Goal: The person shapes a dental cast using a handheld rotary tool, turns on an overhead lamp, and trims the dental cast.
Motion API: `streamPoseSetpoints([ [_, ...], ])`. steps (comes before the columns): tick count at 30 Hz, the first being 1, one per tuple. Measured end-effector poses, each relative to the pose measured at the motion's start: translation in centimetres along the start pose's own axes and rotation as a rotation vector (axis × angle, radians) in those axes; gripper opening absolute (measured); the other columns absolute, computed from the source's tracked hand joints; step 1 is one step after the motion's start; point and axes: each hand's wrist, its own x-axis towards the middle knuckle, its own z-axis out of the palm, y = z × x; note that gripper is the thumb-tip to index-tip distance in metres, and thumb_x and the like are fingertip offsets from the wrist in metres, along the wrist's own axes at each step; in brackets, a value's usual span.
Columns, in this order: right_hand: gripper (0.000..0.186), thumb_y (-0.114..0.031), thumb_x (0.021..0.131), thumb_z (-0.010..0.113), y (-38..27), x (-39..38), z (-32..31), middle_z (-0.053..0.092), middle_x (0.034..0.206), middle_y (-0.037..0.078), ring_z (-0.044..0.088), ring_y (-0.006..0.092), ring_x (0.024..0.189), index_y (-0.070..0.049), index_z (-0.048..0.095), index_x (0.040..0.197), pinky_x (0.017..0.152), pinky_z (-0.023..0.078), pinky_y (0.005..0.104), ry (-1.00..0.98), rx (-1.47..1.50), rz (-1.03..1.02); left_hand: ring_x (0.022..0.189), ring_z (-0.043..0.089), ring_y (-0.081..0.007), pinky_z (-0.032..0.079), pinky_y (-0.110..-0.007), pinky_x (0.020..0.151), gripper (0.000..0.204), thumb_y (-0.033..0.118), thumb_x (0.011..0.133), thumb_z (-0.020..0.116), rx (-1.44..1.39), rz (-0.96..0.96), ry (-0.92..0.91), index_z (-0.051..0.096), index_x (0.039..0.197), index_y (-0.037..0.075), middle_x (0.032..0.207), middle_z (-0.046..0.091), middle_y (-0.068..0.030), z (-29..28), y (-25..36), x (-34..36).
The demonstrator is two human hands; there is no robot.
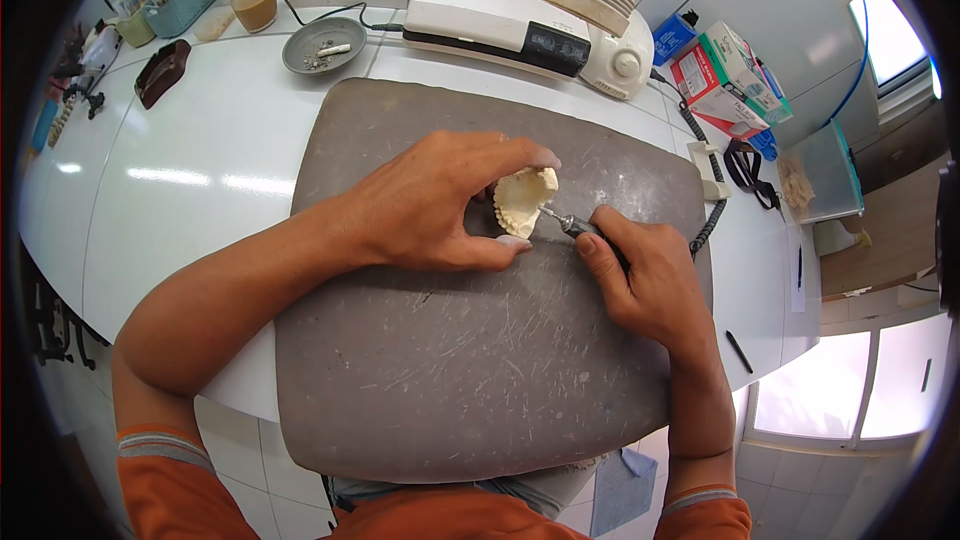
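Note:
A cream-coloured plaster dental model (520,208), with a row of teeth along its edge, is held between the thumb and fingers of my left hand (450,202). My right hand (640,270) grips a dark rotary handpiece (580,230) like a pen. Its thin metal bur points at the right side of the model; whether it touches I cannot tell. Both hands are over a worn, scratched brown-grey mat (480,370). The fingertips of my left hand look dusty, and some of its fingers are hidden behind the model.
A white machine (480,5) with a ribbed hose stands behind the mat. Left of it are a grey ashtray (305,40), a cup of brown drink (254,2) and a dark red case (162,73). Boxes (715,90), a coiled cord (708,225) and a black pen (739,351) lie right.

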Motion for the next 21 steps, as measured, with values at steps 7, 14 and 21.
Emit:
streamPoseSetpoints([
  [7, 0.030, -0.034, 0.110, 0.069, -0.06, 0.00, 0.17, 0.066, 0.068, 0.021, 0.070, 0.0464, 0.067, -0.007, 0.065, 0.096, 0.064, 0.050, 0.0549, -0.002, -0.007, 0.005, 0.098, 0.075, -0.0305, 0.063, -0.039, 0.084, 0.077, 0.024, 0.080, 0.094, -0.008, 0.000, 0.002, 0.064, 0.149, 0.008, 0.121, 0.076, -0.0148, 0.05, 0.09, -0.04],
  [14, 0.031, -0.035, 0.110, 0.068, 0.03, -0.03, 0.12, 0.065, 0.067, 0.021, 0.069, 0.0463, 0.067, -0.008, 0.065, 0.095, 0.063, 0.050, 0.0553, 0.008, 0.003, -0.004, 0.098, 0.075, -0.0305, 0.063, -0.039, 0.084, 0.078, 0.024, 0.080, 0.095, -0.010, -0.009, -0.011, 0.064, 0.149, 0.008, 0.120, 0.076, -0.0151, -0.06, 0.23, 0.01],
  [21, 0.031, -0.035, 0.110, 0.067, 0.05, 0.03, 0.19, 0.065, 0.067, 0.021, 0.069, 0.0472, 0.067, -0.008, 0.064, 0.095, 0.063, 0.049, 0.0559, 0.018, -0.002, -0.018, 0.093, 0.074, -0.0296, 0.062, -0.039, 0.082, 0.077, 0.024, 0.079, 0.095, 0.002, 0.023, 0.010, 0.065, 0.148, 0.008, 0.116, 0.076, -0.0147, -0.04, 0.02, 0.00],
])
